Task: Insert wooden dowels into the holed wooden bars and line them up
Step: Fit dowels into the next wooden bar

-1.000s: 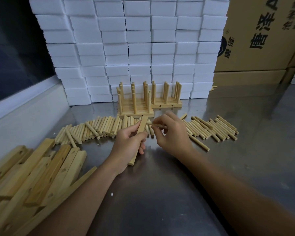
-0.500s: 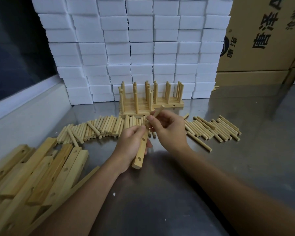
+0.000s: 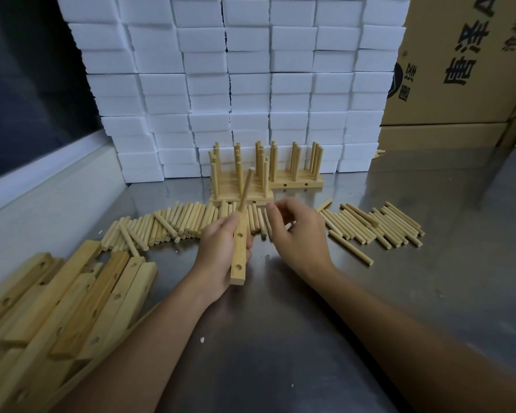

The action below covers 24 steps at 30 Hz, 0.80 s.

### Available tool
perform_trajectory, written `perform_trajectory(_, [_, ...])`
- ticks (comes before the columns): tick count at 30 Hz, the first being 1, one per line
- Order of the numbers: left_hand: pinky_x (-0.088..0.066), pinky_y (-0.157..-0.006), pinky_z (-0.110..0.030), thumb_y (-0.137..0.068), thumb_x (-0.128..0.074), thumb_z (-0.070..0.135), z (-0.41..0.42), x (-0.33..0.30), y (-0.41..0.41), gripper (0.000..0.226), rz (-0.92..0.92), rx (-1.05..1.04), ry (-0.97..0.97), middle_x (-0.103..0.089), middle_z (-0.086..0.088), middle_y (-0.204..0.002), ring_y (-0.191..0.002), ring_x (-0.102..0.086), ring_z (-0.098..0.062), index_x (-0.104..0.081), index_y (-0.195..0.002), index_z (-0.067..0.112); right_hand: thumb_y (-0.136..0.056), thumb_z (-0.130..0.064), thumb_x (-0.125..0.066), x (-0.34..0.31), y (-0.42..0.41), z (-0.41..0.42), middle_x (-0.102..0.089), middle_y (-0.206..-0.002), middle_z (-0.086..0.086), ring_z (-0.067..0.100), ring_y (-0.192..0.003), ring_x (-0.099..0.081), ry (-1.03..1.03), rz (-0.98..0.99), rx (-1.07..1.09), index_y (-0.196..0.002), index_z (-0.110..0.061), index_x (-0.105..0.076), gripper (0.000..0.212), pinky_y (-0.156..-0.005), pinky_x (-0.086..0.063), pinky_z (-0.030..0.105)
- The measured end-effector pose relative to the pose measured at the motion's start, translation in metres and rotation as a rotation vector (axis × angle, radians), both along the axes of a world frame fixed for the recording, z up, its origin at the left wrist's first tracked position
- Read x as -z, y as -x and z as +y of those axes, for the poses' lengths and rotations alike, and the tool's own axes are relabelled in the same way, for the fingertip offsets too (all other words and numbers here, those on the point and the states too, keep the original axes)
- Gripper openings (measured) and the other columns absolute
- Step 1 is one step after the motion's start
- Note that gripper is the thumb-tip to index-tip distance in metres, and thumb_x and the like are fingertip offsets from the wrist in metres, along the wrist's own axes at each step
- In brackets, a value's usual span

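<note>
My left hand (image 3: 221, 257) grips a holed wooden bar (image 3: 239, 257) above the metal table, its near end pointing toward me. One dowel (image 3: 246, 189) stands up out of the bar's far hole; two more holes show bare. My right hand (image 3: 298, 234) hovers just right of the bar, fingers loosely curled and holding nothing. Loose dowels lie in a row (image 3: 173, 225) behind my hands and in a second heap (image 3: 376, 228) to the right. Finished bars with upright dowels (image 3: 251, 177) stand in rows at the back.
A pile of holed bars (image 3: 60, 311) lies at the near left. White foam blocks (image 3: 251, 84) are stacked against the back, with cardboard boxes (image 3: 459, 70) at the right. The metal table (image 3: 429, 293) stretches to the right and front.
The right hand pushed a dowel into the bar's far hole and let go of it, drawing off to the right. The left hand tilted the bar's near end toward me.
</note>
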<state>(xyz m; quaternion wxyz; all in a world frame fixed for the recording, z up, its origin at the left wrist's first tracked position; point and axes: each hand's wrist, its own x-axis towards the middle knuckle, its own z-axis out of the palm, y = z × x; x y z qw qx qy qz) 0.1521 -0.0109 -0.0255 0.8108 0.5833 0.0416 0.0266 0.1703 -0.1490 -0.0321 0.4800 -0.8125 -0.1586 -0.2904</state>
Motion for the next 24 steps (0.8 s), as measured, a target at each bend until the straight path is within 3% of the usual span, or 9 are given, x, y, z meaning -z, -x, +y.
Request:
perform_trajectory(4, [-0.033,-0.034,-0.019,-0.107,-0.040,0.022,0.0015,-0.0020,-0.0003,0.027,0.010,-0.010,0.070,-0.050,-0.009,-0.056,-0.039,-0.042,-0.013,-0.057,-0.098,0.003,-0.097,-0.021,-0.054,0.0041,-0.0066,-0.0048,-0.063,-0.096,-0.001,0.017,-0.091,-0.059,0.341,0.129,0.203,-0.100,-0.015,-0.067,0.015,-0.080,-0.053,0.036])
perform_trajectory(7, [-0.033,-0.033,-0.020,-0.107,-0.041,0.022,0.0018,-0.0030,0.0004,0.024,0.021,-0.019,0.107,-0.050,-0.009,-0.056,-0.038,-0.043,-0.012,-0.055,-0.100,0.003,-0.095,-0.022,-0.051,0.0069,-0.0059,-0.0025,-0.062,-0.096,0.006,0.026,-0.093,-0.057,0.545,0.222,0.291,-0.094,-0.013,-0.069,0.020,-0.083,-0.050,0.041])
perform_trajectory(11, [-0.034,-0.033,-0.020,-0.107,-0.042,0.022,0.0020,-0.0032,0.0007,0.025,0.020,-0.022,0.117,-0.051,-0.008,-0.056,-0.039,-0.044,-0.012,-0.055,-0.105,0.001,-0.096,-0.024,-0.052,0.0050,-0.0064,-0.0019,-0.062,-0.093,0.005,0.025,-0.089,-0.058,0.509,0.230,0.346,-0.093,-0.013,-0.068,0.020,-0.082,-0.052,0.044])
perform_trajectory(14, [-0.034,-0.034,-0.021,-0.107,-0.042,0.023,0.0021,-0.0026,0.0003,0.027,0.019,-0.022,0.111,-0.052,-0.008,-0.056,-0.041,-0.044,-0.013,-0.056,-0.109,0.000,-0.097,-0.030,-0.052,0.0026,-0.0063,0.0002,-0.065,-0.100,0.003,0.021,-0.092,-0.060,0.436,0.185,0.286,-0.107,-0.016,-0.068,0.024,-0.085,-0.052,0.044])
perform_trajectory(17, [-0.034,-0.034,-0.021,-0.106,-0.042,0.022,0.0022,-0.0023,0.0000,0.026,0.019,-0.030,0.117,-0.052,-0.008,-0.055,-0.041,-0.045,-0.013,-0.056,-0.109,0.000,-0.095,-0.038,-0.055,0.0030,-0.0057,0.0013,-0.066,-0.106,0.002,0.022,-0.098,-0.060,0.546,0.186,0.242,-0.111,-0.023,-0.071,0.027,-0.088,-0.049,0.043])
perform_trajectory(20, [-0.034,-0.034,-0.021,-0.106,-0.042,0.022,0.0022,-0.0023,-0.0002,0.027,0.023,-0.030,0.117,-0.053,-0.008,-0.056,-0.042,-0.045,-0.013,-0.056,-0.111,-0.001,-0.093,-0.033,-0.057,0.0047,-0.0069,-0.0003,-0.064,-0.102,0.000,0.022,-0.098,-0.058,0.606,0.210,0.233,-0.104,-0.025,-0.074,0.021,-0.088,-0.048,0.042])
perform_trajectory(24, [-0.034,-0.034,-0.021,-0.106,-0.042,0.023,0.0024,-0.0017,-0.0005,0.028,0.019,-0.027,0.112,-0.052,-0.009,-0.056,-0.041,-0.044,-0.013,-0.056,-0.111,-0.001,-0.091,-0.037,-0.062,0.0061,-0.0079,-0.0003,-0.062,-0.088,0.000,0.020,-0.084,-0.059,0.583,0.211,0.287,-0.086,-0.019,-0.071,0.021,-0.082,-0.053,0.042])
